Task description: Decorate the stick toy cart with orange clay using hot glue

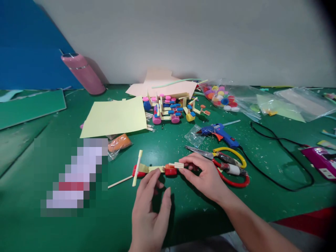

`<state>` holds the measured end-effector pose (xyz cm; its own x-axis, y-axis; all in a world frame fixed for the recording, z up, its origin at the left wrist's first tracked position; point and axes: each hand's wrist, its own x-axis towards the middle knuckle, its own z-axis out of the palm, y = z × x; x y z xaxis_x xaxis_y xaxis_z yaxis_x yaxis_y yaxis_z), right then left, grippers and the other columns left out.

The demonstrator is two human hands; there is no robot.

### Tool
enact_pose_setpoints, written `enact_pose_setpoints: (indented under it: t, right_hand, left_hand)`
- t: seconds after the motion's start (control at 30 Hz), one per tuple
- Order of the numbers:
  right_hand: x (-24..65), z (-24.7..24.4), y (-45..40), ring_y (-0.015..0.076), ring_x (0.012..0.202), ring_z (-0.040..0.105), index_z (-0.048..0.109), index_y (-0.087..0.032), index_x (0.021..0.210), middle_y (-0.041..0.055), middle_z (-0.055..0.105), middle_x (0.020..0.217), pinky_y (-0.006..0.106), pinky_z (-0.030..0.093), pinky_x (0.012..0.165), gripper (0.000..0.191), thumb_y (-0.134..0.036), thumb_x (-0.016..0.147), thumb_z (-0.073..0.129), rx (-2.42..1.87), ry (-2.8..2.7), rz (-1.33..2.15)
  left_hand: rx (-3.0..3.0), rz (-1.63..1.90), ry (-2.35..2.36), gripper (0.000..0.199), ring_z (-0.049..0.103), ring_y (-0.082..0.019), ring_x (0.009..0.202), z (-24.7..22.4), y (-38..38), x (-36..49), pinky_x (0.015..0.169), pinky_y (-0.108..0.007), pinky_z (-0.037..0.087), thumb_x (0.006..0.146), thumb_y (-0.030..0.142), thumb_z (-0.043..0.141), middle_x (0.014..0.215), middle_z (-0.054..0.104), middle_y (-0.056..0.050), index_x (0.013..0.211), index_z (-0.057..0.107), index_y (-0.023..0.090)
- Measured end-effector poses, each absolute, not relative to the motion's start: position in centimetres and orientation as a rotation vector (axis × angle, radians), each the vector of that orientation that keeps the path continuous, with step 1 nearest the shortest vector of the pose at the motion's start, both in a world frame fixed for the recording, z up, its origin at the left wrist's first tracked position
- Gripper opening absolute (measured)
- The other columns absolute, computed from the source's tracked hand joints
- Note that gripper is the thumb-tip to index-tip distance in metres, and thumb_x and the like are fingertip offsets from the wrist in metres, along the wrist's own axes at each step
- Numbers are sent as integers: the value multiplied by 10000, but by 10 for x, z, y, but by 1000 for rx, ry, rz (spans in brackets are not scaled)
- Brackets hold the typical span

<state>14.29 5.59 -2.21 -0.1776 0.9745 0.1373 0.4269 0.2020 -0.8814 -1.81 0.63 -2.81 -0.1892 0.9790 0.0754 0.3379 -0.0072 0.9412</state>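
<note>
On the green table lies a small model [155,169] with red ends joined by a pale yellow strip. A pale cross stick [137,168] lies over its left end, and a thin wooden stick [120,182] slants away to the left. My left hand [152,206] touches the middle of the model with a fingertip, its thumb held apart. At the right end, my right hand [201,173] pinches some short pale sticks [177,165] between thumb and fingers, over the red piece.
Scissors [228,166] and a blue glue gun [219,134] lie right of the model. Behind are small assembled models [168,112], yellow paper [115,117], a bag of colourful caps [222,96] and a pink bottle [85,74]. A black cable [282,139] curves at right.
</note>
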Motion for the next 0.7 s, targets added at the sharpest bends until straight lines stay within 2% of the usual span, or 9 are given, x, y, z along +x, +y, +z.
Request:
enact_pose_setpoints:
  t: [0.2,0.37,0.5,0.7]
  right_hand:
    - [140,-24,56,128,708,560,630,-198,950,40,597,856,236,473,620,165,-210,805,552,-1270,-1803,952]
    - [138,-24,57,126,676,542,633,-201,946,38,602,840,242,469,609,173,-200,791,558,-1286,-1849,889]
    - [137,-25,57,126,688,542,627,-206,949,35,601,846,242,472,622,174,-192,793,552,-1282,-1863,888]
    - [137,-25,56,132,731,551,624,-204,979,38,594,869,244,470,646,198,-188,797,548,-1284,-1887,893]
  left_hand:
    - [1655,1033,1646,460,570,-234,931,-34,16,-23,852,-377,437,752,225,561,1207,513,-121,1207,493,197]
    - [1690,1022,1657,464,489,-282,1131,-41,20,-23,905,-390,428,738,222,572,1242,525,-117,1197,513,200]
    - [1720,1034,1644,445,489,-277,1138,-45,19,-24,956,-401,393,735,206,575,1226,546,-112,1178,531,199]
    - [1774,1020,1654,440,493,-275,1135,-46,19,-25,950,-386,403,740,196,568,1225,541,-128,1178,528,172]
